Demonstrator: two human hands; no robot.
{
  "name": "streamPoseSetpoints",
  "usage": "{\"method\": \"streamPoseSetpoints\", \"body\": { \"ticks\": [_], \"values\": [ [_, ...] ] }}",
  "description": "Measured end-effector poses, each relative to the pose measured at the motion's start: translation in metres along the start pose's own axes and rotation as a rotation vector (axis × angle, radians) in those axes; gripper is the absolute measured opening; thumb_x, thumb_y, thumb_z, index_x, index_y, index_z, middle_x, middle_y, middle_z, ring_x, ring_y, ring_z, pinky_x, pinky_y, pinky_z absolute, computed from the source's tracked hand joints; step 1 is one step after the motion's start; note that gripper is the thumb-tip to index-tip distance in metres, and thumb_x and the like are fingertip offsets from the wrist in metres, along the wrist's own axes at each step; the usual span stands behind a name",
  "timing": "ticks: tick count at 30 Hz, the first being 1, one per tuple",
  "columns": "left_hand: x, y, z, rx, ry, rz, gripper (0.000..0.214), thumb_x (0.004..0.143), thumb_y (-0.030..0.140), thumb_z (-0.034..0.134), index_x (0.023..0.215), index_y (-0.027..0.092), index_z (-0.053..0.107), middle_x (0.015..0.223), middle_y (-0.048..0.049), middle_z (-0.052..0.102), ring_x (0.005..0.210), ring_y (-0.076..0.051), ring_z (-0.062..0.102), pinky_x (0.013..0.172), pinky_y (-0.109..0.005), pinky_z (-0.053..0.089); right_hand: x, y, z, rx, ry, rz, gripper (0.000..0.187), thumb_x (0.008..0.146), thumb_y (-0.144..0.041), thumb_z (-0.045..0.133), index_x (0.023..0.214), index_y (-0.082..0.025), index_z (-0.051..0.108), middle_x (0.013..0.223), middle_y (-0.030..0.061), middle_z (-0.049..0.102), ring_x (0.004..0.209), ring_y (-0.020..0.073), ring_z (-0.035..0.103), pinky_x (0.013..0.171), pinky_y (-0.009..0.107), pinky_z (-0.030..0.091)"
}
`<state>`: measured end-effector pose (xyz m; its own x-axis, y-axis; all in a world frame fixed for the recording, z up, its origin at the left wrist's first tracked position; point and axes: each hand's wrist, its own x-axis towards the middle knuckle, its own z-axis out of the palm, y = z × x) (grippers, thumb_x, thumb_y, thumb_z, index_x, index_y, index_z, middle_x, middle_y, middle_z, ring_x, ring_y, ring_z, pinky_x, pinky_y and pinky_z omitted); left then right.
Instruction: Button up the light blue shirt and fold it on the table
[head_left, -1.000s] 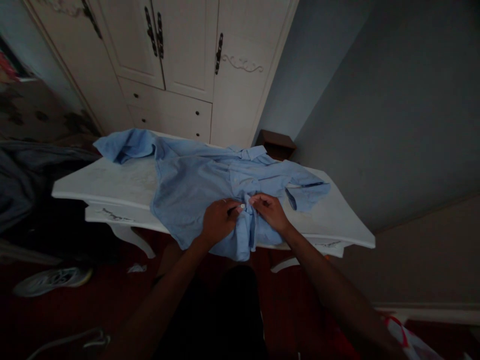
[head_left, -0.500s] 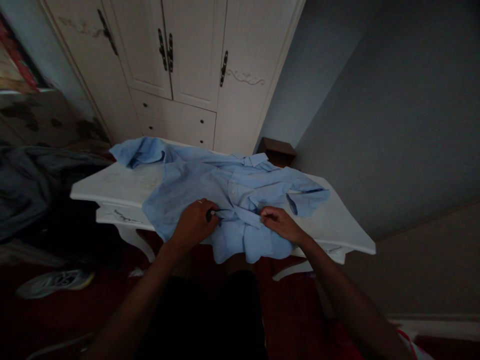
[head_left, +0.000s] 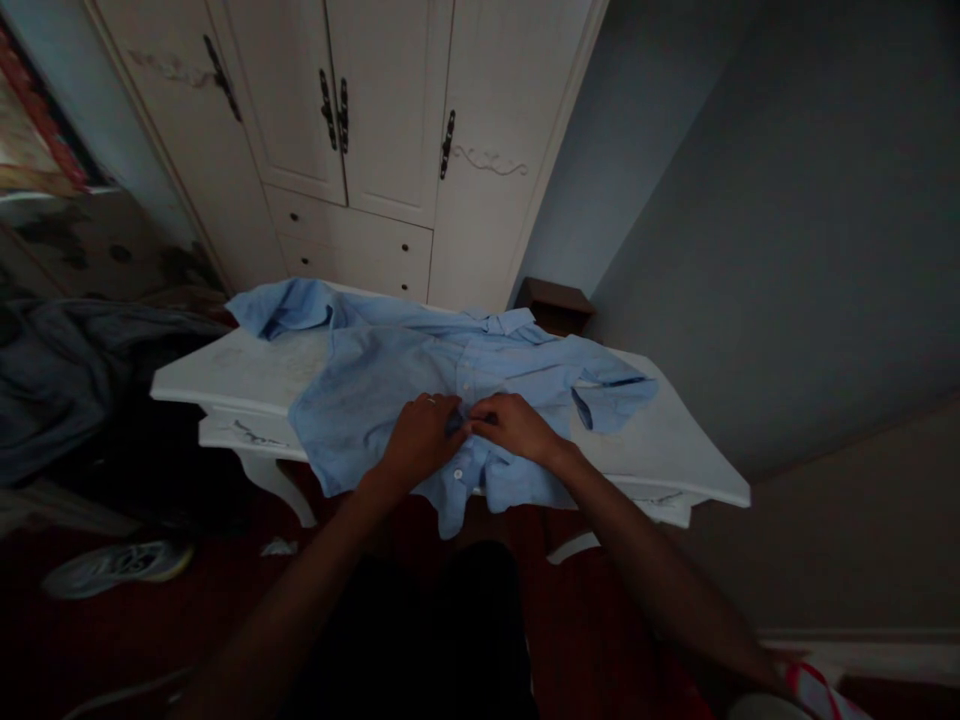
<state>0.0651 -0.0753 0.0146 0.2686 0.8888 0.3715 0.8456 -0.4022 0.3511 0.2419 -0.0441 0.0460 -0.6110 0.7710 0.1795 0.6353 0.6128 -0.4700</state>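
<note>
A light blue button-up shirt (head_left: 367,370) lies spread across a narrow white table (head_left: 225,365), its sleeves out to both sides and its lower hem hanging over the near edge. My left hand (head_left: 424,435) pinches the front placket from the left, a ring on one finger. From the right, my right hand (head_left: 514,425) grips the same placket, and the fingertips of both hands meet there. What lies between the fingertips is hidden. One white button (head_left: 458,474) shows below the hands, near the hem.
Behind the table stands a white wardrobe (head_left: 375,120) with dark handles. Dark clothing (head_left: 90,370) is heaped at the left. A shoe (head_left: 120,568) rests on the red floor. A small brown box-like piece (head_left: 555,300) sits beyond the table, by the grey wall (head_left: 810,250).
My hands have come together at the middle of the shirt front, my right hand moving left and my left hand moving right. The placket strip that was slanted between them now hangs downward.
</note>
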Motion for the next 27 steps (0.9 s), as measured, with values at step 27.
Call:
{"method": "streamPoseSetpoints", "body": {
  "ticks": [27],
  "values": [
    [0.004, 0.008, 0.025, -0.159, 0.106, 0.015, 0.027, 0.089, 0.018, 0.047, 0.1, 0.021, 0.071, 0.093, -0.0052, 0.071, 0.09, -0.022, 0.059, 0.082, -0.037, 0.044, -0.013, 0.033, 0.021, 0.515, 0.168, 0.137, 0.035, 0.083, -0.051, 0.057, 0.075, -0.018, 0.063, 0.066, -0.0014, 0.056, 0.061, 0.0121, 0.048, 0.058, 0.024, 0.039]
  ]
}}
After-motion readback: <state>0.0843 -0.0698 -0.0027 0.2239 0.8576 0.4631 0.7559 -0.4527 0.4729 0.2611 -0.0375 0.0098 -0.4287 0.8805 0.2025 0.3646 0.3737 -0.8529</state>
